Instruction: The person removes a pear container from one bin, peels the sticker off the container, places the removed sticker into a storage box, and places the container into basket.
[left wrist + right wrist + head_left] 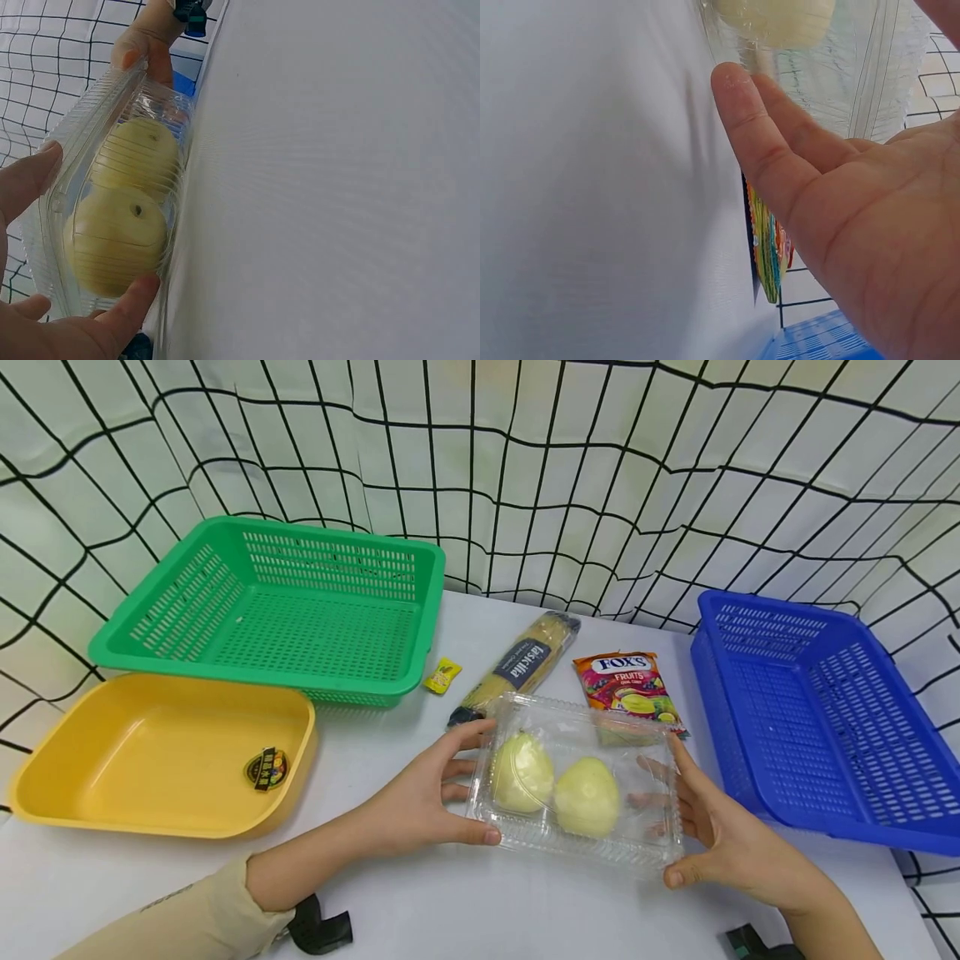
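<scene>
A clear plastic clamshell box (570, 852) stands on the white table (420, 910) with two pale yellow fruits (522, 772) (587, 796) inside. My left hand (468, 785) grips its left end, thumb at the near corner and index finger at the far corner. My right hand (678, 814) holds the right end the same way, some fingers showing through the plastic. The left wrist view shows the box (97, 97) on edge, both fruits (116, 240) (142, 154), and the right hand (146, 45) beyond. In the right wrist view the right hand (855, 247) touches the box (855, 82).
A green basket (330, 531) stands at the back left, a yellow tray (150, 814) with a sticker (266, 768) in front of it. A blue basket (810, 827) is at the right. Behind the box lie a spaghetti pack (517, 668), a Fox's candy bag (626, 685) and a small yellow sachet (442, 677).
</scene>
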Available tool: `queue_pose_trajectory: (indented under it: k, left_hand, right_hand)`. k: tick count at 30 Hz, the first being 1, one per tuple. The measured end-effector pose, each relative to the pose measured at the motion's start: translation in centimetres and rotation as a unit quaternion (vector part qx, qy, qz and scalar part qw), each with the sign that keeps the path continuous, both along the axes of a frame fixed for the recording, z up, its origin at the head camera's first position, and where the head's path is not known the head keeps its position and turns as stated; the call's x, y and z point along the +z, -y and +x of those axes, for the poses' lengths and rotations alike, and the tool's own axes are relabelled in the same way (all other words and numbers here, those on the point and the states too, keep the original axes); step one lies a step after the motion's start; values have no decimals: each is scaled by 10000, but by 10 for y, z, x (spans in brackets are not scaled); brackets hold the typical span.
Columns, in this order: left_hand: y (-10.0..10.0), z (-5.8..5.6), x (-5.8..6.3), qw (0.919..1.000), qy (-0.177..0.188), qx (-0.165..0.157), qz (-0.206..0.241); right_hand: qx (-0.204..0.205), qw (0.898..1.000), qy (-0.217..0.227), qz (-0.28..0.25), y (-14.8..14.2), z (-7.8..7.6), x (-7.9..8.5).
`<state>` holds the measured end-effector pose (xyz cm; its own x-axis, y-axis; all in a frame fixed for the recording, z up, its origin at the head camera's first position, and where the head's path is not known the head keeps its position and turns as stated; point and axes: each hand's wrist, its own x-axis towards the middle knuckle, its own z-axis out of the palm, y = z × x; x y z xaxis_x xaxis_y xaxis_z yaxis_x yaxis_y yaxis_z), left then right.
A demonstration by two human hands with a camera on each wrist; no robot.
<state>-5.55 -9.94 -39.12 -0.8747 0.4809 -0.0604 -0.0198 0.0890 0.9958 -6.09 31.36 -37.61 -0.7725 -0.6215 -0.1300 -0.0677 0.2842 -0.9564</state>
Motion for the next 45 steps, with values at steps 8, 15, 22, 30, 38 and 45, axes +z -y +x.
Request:
queue_pose_trajectory:
  k: [8, 15, 22, 30, 38, 45]
  left_hand:
    - [-1, 2, 2, 9995, 81, 96, 292]
    - [0, 3, 7, 9994, 24, 176, 308]
    - [3, 6, 23, 9992, -98, 257, 293]
    - [11, 7, 48, 9987, -364, 363, 6]
    - [30, 4, 64, 9949, -796, 568, -264]
    - [54, 0, 81, 9918, -974, 739, -381]
  right_hand:
    - [60, 9999, -156, -5, 1, 2, 3]
    - [53, 9988, -372, -304, 2, 3, 8]
    - [14, 9967, -610, -530, 0, 4, 14]
    - [-208, 9957, -670, -603, 6, 1, 31]
    - [-255, 9938, -782, -754, 24, -9, 45]
    - [-232, 9911, -1012, -829, 50, -22, 57]
